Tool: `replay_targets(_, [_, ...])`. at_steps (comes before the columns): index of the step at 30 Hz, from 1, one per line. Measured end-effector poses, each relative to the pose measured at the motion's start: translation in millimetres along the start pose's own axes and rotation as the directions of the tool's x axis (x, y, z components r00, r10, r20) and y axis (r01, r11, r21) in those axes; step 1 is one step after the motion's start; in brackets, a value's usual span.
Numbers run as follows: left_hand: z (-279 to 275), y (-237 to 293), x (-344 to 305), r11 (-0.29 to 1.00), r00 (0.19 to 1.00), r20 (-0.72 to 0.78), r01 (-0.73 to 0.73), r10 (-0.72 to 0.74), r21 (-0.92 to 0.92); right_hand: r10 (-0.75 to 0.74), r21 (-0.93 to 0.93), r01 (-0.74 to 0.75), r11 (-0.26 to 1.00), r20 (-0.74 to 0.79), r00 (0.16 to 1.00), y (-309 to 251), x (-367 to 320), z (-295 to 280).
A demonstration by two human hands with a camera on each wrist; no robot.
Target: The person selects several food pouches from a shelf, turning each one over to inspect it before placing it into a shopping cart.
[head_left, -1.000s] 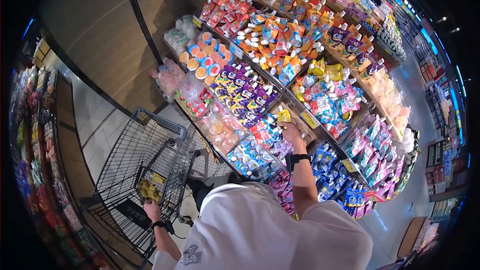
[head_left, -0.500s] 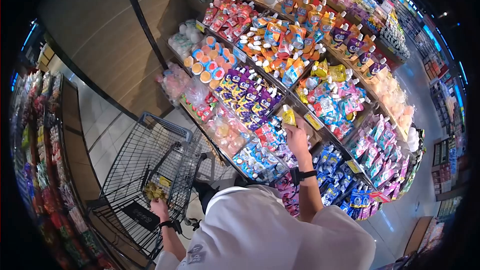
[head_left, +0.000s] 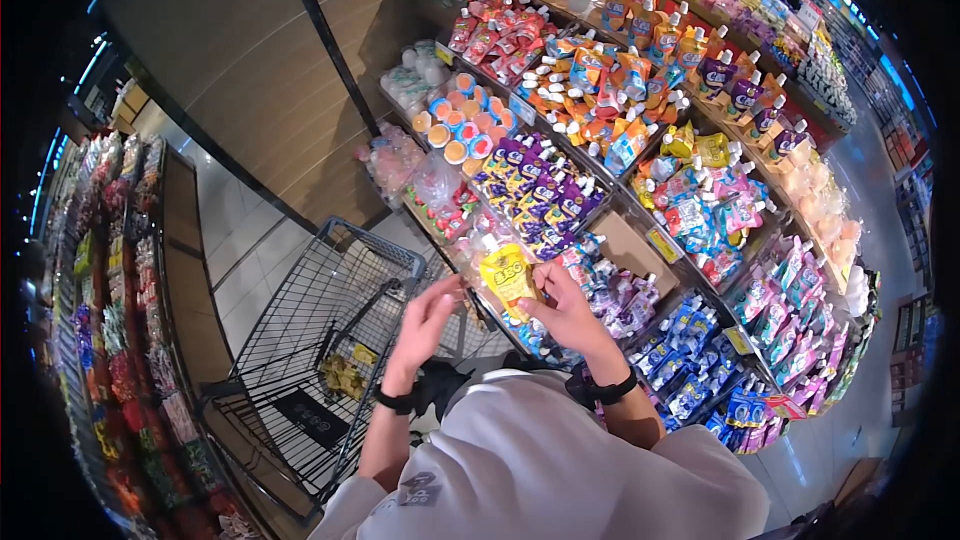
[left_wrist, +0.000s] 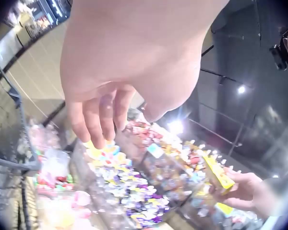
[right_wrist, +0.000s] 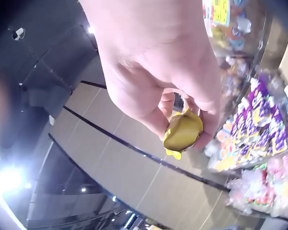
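Observation:
A yellow spouted pouch [head_left: 507, 280] with a white cap stands upright in front of the person's chest. The right hand [head_left: 568, 312] pinches it along one side, thumb on the near face. In the right wrist view the bottom of the pouch [right_wrist: 184, 132] shows between thumb and fingers. To its left, the left hand [head_left: 424, 325] is raised with loosely bent fingers, holding nothing and apart from the pouch. Several yellow pouches [head_left: 343, 378] lie in the shopping cart [head_left: 300, 340] below the left arm.
A tiered display fills the right side, with purple pouches [head_left: 535, 190], blue pouches [head_left: 690, 325], orange pouches [head_left: 610, 80] and jelly cups [head_left: 465, 125] in divided bins. A cardboard-coloured bin floor [head_left: 625, 245] shows among them. Another candy shelf [head_left: 110, 270] stands at the left.
The right hand has brought the yellow pouch from the display bin to the front of the chest. The left hand has left the cart and risen toward the pouch.

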State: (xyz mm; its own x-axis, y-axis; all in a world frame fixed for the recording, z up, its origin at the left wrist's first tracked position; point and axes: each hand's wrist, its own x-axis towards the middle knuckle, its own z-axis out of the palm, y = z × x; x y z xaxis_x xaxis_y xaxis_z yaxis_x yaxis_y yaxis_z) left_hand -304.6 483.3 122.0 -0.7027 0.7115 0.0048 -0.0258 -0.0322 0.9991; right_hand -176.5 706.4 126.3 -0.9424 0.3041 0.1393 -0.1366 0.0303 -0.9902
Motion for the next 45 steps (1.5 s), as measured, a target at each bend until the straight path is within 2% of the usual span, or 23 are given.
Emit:
replay_targets(1, [7.3, 2.9, 5.6, 0.997, 0.996, 0.078, -0.029, 0.034, -0.067, -0.002, 0.013, 0.002, 1.000, 0.000, 1.000, -4.4, 0.4, 8.8])
replay_targets(2, [12.3, -4.8, 10.0, 0.984, 0.992, 0.121, -0.014, 0.036, -0.175, 0.037, 0.104, -0.039, 0.994, 0.019, 0.999, -10.4, 0.5, 17.1])
replay_targets(3, [22.7, -12.8, 11.7, 0.954, 0.998, 0.054, 0.033, -0.018, -0.297, 0.074, 0.193, -0.080, 0.978, 0.039, 0.996, -13.0, 0.2, 22.7])
replay_targets(5, [26.6, -25.3, 14.0, 0.943, 0.993, 0.000, 0.112, -0.118, -0.313, 0.058, 0.166, -0.067, 0.984, 0.062, 0.996, -9.8, 1.1, 26.5])
replay_targets(6, [38.2, -17.7, 14.8, 0.954, 0.991, -0.088, 0.071, -0.101, -0.292, 0.092, 0.154, -0.107, 0.982, 0.101, 0.991, -10.3, 1.1, 27.1])
replay_targets(7, [40.7, -20.9, 16.0, 0.956, 0.991, -0.081, 0.076, -0.103, -0.284, 0.129, 0.140, -0.148, 0.979, 0.139, 0.982, -10.2, 0.5, 27.8])
replay_targets(9, [44.9, -19.2, 18.4, 0.946, 0.975, -0.182, 0.063, -0.126, -0.317, 0.097, 0.121, -0.110, 0.987, 0.108, 0.989, -5.5, 1.1, 30.2])
replay_targets(10, [49.4, -16.8, 16.8, 0.955, 0.967, -0.232, 0.034, -0.106, -0.296, 0.104, 0.112, -0.119, 0.987, 0.126, 0.987, -2.1, 0.5, 30.0])
replay_targets(17, [49.7, -15.7, 11.4, 0.963, 0.944, -0.294, 0.069, -0.147, -0.259, 0.201, -0.001, -0.205, 0.979, 0.215, 0.956, 1.0, -3.5, 33.0])
replay_targets(20, [44.5, -27.0, 10.7, 0.963, 0.954, -0.266, 0.070, -0.141, -0.260, 0.167, 0.058, -0.181, 0.982, 0.184, 0.969, 2.7, -4.0, 35.8])
replay_targets(23, [47.2, -23.0, 11.4, 0.981, 0.944, -0.303, 0.077, -0.129, -0.178, 0.168, 0.025, -0.175, 0.984, 0.182, 0.969, 0.9, -5.0, 34.9])
replay_targets(28, [44.9, -26.8, 9.3, 0.987, 0.937, -0.338, 0.130, -0.093, 0.089, 0.201, 0.016, -0.207, 0.978, 0.191, 0.961, 1.4, -7.2, 32.3])
replay_targets(32, [49.8, -25.3, 9.8, 0.995, 0.925, -0.368, 0.102, -0.095, 0.000, 0.175, -0.042, -0.170, 0.985, 0.175, 0.969, 2.4, -6.7, 33.4])
replay_targets(34, [49.8, -26.4, 10.0, 0.992, 0.919, -0.378, 0.079, -0.112, -0.101, 0.175, -0.036, -0.171, 0.985, 0.184, 0.967, 3.6, -6.5, 34.1])
replay_targets(38, [45.7, -19.4, 8.3, 0.989, 0.915, -0.379, 0.104, -0.136, -0.104, 0.177, 0.000, -0.181, 0.984, 0.206, 0.962, 3.6, -5.7, 35.8])
replay_targets(40, [43.4, -19.6, 8.0, 0.993, 0.921, -0.378, 0.115, -0.091, 0.040, 0.176, -0.015, -0.177, 0.984, 0.205, 0.963, 1.9, -5.6, 36.2])
replay_targets(45, [44.3, -20.2, 6.9, 0.991, 0.932, -0.350, 0.122, -0.096, 0.053, 0.166, -0.069, -0.154, 0.986, 0.203, 0.965, 0.7, -6.5, 37.1])
